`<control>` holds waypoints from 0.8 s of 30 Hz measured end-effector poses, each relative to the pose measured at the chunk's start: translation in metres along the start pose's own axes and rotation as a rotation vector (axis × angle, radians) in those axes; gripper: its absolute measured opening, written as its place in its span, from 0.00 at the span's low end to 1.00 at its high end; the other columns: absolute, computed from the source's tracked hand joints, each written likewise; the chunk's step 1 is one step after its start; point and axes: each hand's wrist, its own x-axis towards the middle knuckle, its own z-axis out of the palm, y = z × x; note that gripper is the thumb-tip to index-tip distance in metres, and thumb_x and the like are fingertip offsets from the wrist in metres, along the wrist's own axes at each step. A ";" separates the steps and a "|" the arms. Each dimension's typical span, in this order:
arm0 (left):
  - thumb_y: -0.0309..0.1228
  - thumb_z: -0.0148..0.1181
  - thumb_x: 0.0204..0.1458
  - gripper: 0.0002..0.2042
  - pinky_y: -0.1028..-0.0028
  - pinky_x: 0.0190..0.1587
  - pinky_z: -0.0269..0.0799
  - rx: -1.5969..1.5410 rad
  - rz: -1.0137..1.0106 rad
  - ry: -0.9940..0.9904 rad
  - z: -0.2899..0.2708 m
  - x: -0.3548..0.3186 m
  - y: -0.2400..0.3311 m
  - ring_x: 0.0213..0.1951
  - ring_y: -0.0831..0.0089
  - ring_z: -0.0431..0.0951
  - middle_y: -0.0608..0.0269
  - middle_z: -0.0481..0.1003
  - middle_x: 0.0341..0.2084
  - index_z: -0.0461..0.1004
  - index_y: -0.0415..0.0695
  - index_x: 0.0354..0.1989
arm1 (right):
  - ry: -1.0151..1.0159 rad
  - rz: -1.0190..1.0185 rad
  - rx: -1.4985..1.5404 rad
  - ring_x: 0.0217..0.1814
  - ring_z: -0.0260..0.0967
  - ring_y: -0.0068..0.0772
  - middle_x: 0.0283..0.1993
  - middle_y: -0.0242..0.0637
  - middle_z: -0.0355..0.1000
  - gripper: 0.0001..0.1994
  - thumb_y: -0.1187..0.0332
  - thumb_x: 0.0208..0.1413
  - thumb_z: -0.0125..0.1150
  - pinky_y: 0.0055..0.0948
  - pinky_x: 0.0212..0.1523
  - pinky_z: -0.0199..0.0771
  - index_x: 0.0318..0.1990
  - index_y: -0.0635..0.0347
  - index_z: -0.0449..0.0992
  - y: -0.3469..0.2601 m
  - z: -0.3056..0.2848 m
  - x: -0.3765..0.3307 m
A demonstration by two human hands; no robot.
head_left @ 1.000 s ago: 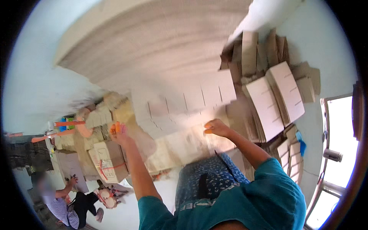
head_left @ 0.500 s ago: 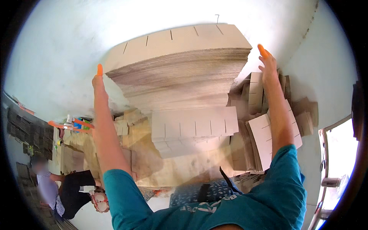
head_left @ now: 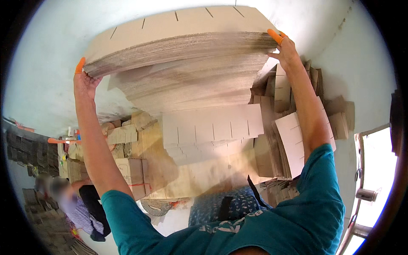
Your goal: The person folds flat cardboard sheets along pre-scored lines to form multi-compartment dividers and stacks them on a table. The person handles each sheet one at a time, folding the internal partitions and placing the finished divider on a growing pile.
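Note:
A thick bundle of slotted cardboard sheets [head_left: 178, 23] lies at the top of a tall stack [head_left: 191, 80] against the wall. Its left end sits in my left hand [head_left: 88, 80], fingers under the lower corner and an orange-covered digit upright at the edge. At the other end, my right hand [head_left: 285, 51] grips the corner, with orange covers on two digits. The bundle juts out to the left past the sheets below, with a gap under its left part. Below and nearer to me, a smaller pile of white-faced slotted sheets [head_left: 212, 123] rests on the wooden tabletop [head_left: 204, 176].
Slotted cardboard pieces [head_left: 291, 140] lean in bundles at the right, under my right forearm. A taped carton [head_left: 129, 174] stands left of the table. Another person [head_left: 80, 208] is at the lower left. A bright opening [head_left: 376, 178] lies at the far right.
Both hands have closed on the bundle's ends. The bundle has shifted up and left, apart from the sheets beneath at its left side. The other person has changed posture.

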 end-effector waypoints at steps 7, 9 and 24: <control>0.46 0.59 0.49 0.32 0.57 0.57 0.62 -0.045 -0.133 -0.057 -0.010 -0.013 -0.026 0.56 0.57 0.64 0.51 0.66 0.52 0.61 0.37 0.58 | -0.020 0.053 -0.120 0.71 0.37 0.57 0.69 0.54 0.42 0.31 0.51 0.59 0.45 0.64 0.61 0.48 0.66 0.57 0.51 -0.011 0.010 -0.006; 0.41 0.60 0.49 0.29 0.57 0.57 0.62 -0.113 -0.077 -0.044 -0.012 -0.009 -0.028 0.55 0.59 0.65 0.52 0.67 0.52 0.63 0.37 0.56 | -0.047 0.082 -0.046 0.71 0.35 0.60 0.69 0.58 0.40 0.33 0.49 0.60 0.44 0.66 0.63 0.43 0.67 0.57 0.49 -0.011 0.006 0.002; 0.33 0.68 0.39 0.31 0.67 0.49 0.69 0.352 0.208 -0.400 -0.112 -0.050 -0.024 0.49 0.66 0.70 0.59 0.70 0.46 0.64 0.38 0.53 | -0.341 -0.164 0.286 0.56 0.65 0.35 0.51 0.37 0.70 0.28 0.55 0.47 0.67 0.38 0.60 0.62 0.53 0.61 0.69 0.047 -0.096 0.010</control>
